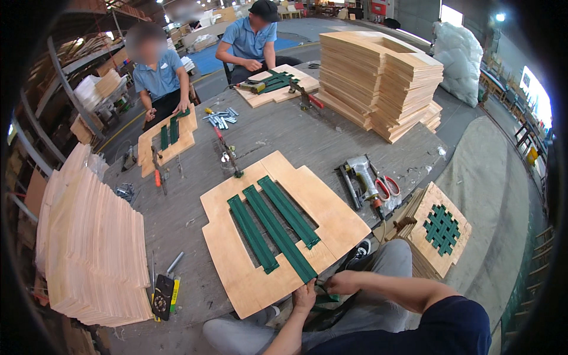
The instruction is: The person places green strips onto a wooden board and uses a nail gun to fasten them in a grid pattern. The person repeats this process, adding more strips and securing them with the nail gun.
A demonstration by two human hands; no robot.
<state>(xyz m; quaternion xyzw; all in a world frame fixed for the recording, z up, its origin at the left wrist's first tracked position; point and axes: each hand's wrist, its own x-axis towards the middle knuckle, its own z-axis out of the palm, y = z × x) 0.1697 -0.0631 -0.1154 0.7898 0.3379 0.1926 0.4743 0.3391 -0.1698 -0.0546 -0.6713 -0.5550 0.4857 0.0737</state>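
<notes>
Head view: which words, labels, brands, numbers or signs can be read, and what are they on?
None can be read.
Yellow-green item by the black phone: any print too small.
Blue shirt, far-left worker: chest mark too small.
Red box at the back: any markings too blurred.
Wooden board and green straps: no lettering visible.

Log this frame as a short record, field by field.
Left hand: at the middle strap, by the panel's near edge
Right hand: beside it, at loose green strap; grip unclear
Panel: wooden, three green straps across its opening
Tools right of panel: staple gun, scissors
Stacks: left stack, far stack
Co-workers: two, blue shirts, across the table
</notes>
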